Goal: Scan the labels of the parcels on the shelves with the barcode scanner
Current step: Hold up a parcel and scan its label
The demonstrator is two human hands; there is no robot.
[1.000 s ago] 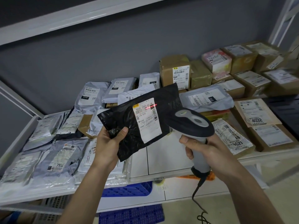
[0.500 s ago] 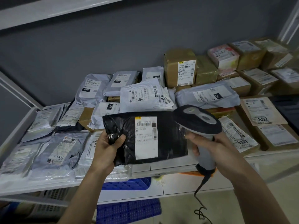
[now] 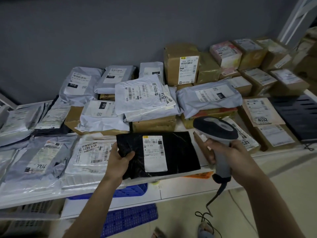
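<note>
While our left hand (image 3: 120,162) pinches the black parcel (image 3: 159,154) by its left edge, it lies at the shelf (image 3: 188,189) front. Our right hand (image 3: 228,157) grips the barcode scanner (image 3: 217,134) just beside it.

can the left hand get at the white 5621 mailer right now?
Probably not yet: the left hand grips the black parcel. The 5621 mailer lies uncovered just beside it, so once freed, yes.

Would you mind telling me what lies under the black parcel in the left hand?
The black parcel lies on the white shelf, its front edge overhanging. The left hand grips its left end. Anything directly beneath it is covered.
</note>
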